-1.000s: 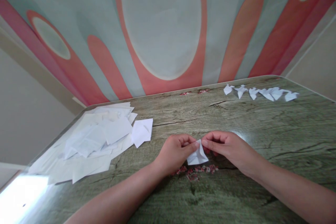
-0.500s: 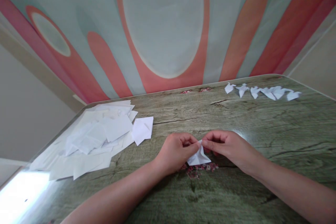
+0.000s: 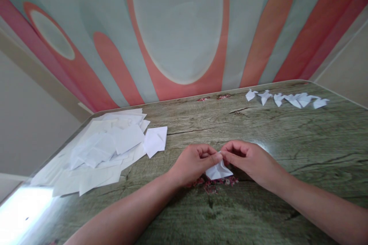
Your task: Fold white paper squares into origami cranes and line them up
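Note:
Between my two hands is a small folded white paper (image 3: 218, 171), its wide lower edge facing me and its top hidden partly by my fingers. My left hand (image 3: 198, 160) is closed, thumb and fingers pinching the paper's upper left part. Thumb and forefinger of my right hand (image 3: 241, 159) pinch the same paper at its upper tip, close to the left thumb. Both hands rest low over the wood-patterned table (image 3: 195, 122), above a printed patch of pink flowers.
A spread pile of white paper sheets (image 3: 97, 149) covers the table's left side. Beside it lies a small stack of folded paper squares (image 3: 155, 141). Several folded paper birds (image 3: 278, 99) stand in a row at the back right. A patterned wall (image 3: 178, 26) rises behind the table.
My fingertips have drawn closer together at the paper's top, and its lower right corner has shifted slightly right. The view has tilted a little; the other papers have not moved.

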